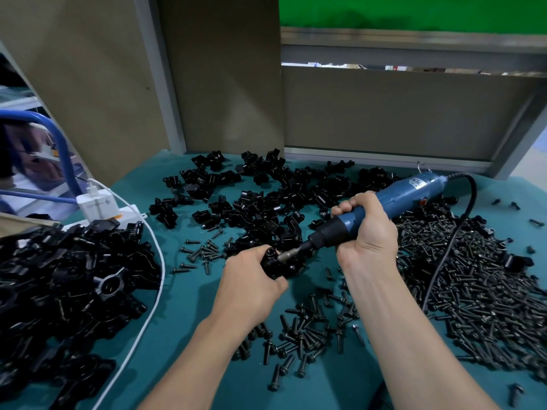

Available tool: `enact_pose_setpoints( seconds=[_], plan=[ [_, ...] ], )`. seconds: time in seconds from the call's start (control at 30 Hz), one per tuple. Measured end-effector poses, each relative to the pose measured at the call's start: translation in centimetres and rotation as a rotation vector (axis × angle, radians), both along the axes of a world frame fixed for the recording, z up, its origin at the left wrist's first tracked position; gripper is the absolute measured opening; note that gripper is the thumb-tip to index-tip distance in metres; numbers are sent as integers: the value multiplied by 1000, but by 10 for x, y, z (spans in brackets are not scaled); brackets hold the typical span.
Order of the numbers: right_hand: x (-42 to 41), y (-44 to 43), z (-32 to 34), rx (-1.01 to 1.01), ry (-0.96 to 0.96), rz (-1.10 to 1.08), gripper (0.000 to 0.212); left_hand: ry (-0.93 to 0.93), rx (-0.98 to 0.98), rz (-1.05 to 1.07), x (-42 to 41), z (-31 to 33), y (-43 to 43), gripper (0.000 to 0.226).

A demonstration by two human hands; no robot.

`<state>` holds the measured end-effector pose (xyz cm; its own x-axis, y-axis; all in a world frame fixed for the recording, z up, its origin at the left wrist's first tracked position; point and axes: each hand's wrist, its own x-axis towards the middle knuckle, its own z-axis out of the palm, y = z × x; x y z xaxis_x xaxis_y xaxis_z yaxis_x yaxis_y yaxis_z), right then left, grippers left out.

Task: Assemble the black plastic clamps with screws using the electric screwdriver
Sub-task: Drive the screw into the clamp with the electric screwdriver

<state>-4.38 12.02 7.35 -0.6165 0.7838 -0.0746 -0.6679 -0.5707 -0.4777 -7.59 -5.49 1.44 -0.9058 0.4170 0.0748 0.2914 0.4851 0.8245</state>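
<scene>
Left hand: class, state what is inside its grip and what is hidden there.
The left hand holds a black plastic clamp; the bit of the electric screwdriver meets it. The clamp's underside and any screw at the bit are covered.

The left hand (251, 279) grips a black clamp (276, 263) above the teal table (183, 321). The right hand (367, 229) holds a blue electric screwdriver (393, 199), its bit touching the clamp, with loose screws (479, 279) piled beside.

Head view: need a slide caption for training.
Left hand grips a black plastic clamp while the right hand holds a blue electric screwdriver to it, amid loose black screws.
</scene>
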Motion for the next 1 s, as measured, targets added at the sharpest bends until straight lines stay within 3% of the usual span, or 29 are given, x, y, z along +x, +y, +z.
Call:
enact_pose_setpoints(
  seconds=[0.27, 0.6, 0.87, 1.0],
  plan=[
    [-2, -4, -2, -11, -4, 11, 35, 26, 3, 64, 8, 6, 5, 16],
    [-3, -6, -2, 18, 33, 21, 30, 72, -93, 130, 9, 8, 6, 37],
    [0, -5, 2, 86, 39, 38, 29, -87, -45, 55, 13, 10, 6, 36],
    [3, -6, 6, 118, 48, 101, 31, -198, 30, -1, 10, 11, 4, 23]
  ],
)
